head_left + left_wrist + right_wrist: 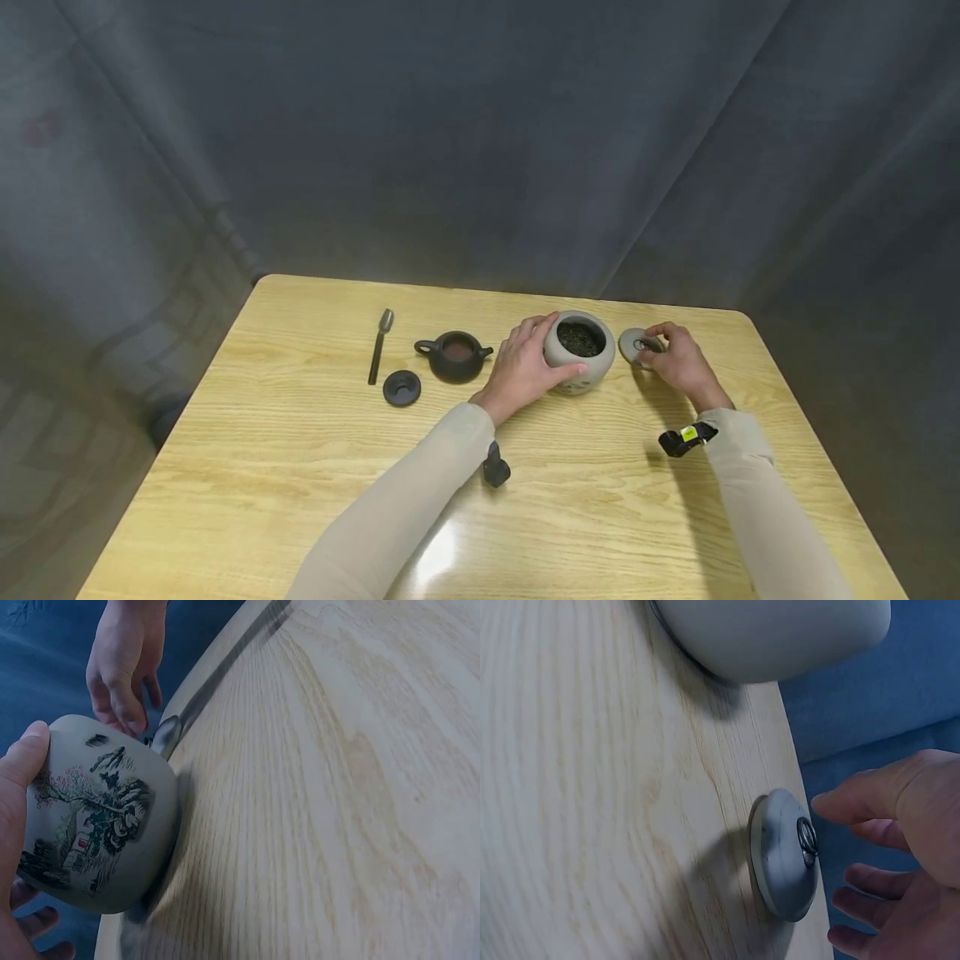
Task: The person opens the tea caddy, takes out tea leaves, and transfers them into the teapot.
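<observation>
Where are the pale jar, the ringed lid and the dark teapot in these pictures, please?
Pale jar (97, 817): left wrist view, on its painted side.
Ringed lid (784, 864): right wrist view, on its top.
Dark teapot (454, 372): head view, on its body.

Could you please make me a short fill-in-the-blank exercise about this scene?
The left hand holds the gray jar, whose painted scenery shows in the ____ wrist view.
The right hand is nearest the jar's ____.
The long-handled ____ lies left of the teapot in the head view.
There, the teapot's spout points ____.

Missing words: left; lid; spoon; right.
</observation>
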`<state>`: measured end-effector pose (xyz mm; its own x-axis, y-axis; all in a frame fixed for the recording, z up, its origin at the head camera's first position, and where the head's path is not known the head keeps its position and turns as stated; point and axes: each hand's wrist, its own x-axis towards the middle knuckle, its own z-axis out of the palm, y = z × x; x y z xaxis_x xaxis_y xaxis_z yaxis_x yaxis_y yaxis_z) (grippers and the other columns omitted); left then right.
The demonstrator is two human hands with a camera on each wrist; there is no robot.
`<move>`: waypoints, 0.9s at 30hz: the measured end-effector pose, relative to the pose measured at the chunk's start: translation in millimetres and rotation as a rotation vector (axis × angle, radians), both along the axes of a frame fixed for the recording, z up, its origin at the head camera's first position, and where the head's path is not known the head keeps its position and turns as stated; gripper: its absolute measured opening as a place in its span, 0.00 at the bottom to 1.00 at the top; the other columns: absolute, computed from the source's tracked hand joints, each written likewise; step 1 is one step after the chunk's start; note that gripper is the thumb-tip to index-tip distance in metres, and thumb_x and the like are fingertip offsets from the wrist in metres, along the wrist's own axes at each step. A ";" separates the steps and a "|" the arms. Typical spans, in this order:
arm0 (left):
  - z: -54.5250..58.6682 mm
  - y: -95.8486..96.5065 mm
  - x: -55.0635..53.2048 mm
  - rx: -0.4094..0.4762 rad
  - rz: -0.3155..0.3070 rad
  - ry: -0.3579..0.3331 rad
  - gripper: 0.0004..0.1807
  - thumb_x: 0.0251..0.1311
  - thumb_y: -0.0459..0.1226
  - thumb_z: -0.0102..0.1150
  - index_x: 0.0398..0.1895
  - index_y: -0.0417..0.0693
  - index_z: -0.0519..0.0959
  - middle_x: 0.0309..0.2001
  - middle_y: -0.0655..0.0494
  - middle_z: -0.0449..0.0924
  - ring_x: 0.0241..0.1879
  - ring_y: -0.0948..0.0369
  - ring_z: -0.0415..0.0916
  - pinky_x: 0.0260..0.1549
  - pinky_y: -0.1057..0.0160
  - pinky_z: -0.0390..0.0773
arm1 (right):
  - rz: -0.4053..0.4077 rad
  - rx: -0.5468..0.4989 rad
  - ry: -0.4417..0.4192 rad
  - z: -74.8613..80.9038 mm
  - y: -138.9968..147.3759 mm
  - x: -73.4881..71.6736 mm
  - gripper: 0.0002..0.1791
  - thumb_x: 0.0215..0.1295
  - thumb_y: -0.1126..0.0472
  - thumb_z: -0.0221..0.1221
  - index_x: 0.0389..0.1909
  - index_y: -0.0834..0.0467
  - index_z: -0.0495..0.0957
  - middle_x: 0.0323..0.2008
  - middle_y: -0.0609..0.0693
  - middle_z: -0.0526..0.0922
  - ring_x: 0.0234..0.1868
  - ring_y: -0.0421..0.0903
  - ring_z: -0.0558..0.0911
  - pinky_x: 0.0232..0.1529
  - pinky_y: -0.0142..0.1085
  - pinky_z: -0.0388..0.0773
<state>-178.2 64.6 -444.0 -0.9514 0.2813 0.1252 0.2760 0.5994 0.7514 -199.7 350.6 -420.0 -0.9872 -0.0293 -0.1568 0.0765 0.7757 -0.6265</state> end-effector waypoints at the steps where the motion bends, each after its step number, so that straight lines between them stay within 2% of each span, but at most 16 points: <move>1: 0.2 -0.4 0.1 -0.009 -0.002 0.000 0.56 0.59 0.66 0.72 0.86 0.61 0.58 0.79 0.56 0.66 0.77 0.53 0.66 0.78 0.45 0.64 | 0.004 -0.006 0.004 -0.1 -1.7 1.5 0.28 0.76 0.64 0.59 0.68 0.75 0.65 0.75 0.83 0.55 0.76 0.79 0.60 0.75 0.70 0.59; 5: 4.6 -2.6 1.0 -0.046 -0.016 -0.004 0.54 0.63 0.66 0.68 0.87 0.62 0.55 0.81 0.54 0.63 0.80 0.52 0.63 0.79 0.46 0.64 | 0.018 -0.048 -0.001 3.2 -10.1 9.4 0.28 0.78 0.63 0.58 0.69 0.76 0.64 0.76 0.80 0.56 0.77 0.77 0.61 0.75 0.70 0.60; 11: 20.3 -12.4 7.5 -0.059 -0.062 0.022 0.48 0.71 0.63 0.62 0.86 0.58 0.55 0.82 0.54 0.62 0.79 0.52 0.64 0.77 0.46 0.67 | 0.022 -0.071 -0.001 10.2 -20.6 19.9 0.30 0.80 0.61 0.58 0.73 0.73 0.63 0.78 0.78 0.55 0.78 0.77 0.60 0.75 0.72 0.59; 15: 32.0 -27.2 21.2 -0.067 -0.122 0.063 0.45 0.73 0.61 0.61 0.86 0.56 0.57 0.80 0.54 0.65 0.78 0.52 0.66 0.74 0.45 0.71 | 0.034 -0.106 0.023 15.8 -29.2 25.9 0.31 0.81 0.59 0.58 0.74 0.71 0.63 0.79 0.76 0.55 0.78 0.76 0.60 0.75 0.71 0.61; 19: 40.5 -49.2 39.5 -0.076 -0.152 0.090 0.43 0.74 0.59 0.60 0.85 0.54 0.60 0.80 0.54 0.66 0.80 0.53 0.65 0.78 0.43 0.68 | 0.045 -0.135 0.058 20.3 -39.3 30.5 0.30 0.82 0.57 0.56 0.75 0.69 0.64 0.79 0.74 0.58 0.78 0.74 0.62 0.74 0.71 0.62; 22: 44.5 -69.3 51.7 -0.072 -0.130 0.092 0.40 0.74 0.59 0.60 0.83 0.57 0.64 0.79 0.57 0.68 0.80 0.54 0.65 0.79 0.44 0.66 | 0.048 -0.153 0.072 22.4 -44.9 34.5 0.29 0.83 0.56 0.54 0.75 0.68 0.64 0.79 0.73 0.59 0.77 0.73 0.63 0.73 0.70 0.63; 27: 49.2 -106.1 63.3 -0.038 -0.029 0.092 0.33 0.74 0.57 0.61 0.77 0.58 0.71 0.74 0.59 0.74 0.77 0.55 0.69 0.75 0.45 0.71 | 0.051 -0.175 0.097 24.3 -50.0 42.2 0.30 0.83 0.54 0.54 0.75 0.69 0.64 0.79 0.72 0.61 0.78 0.73 0.62 0.76 0.70 0.60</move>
<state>-114.9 -41.5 -394.7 -0.9278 0.3145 0.2005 0.3605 0.6180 0.6987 -157.5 300.6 -395.7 -0.9939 -0.0986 -0.0493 -0.0276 0.6558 -0.7545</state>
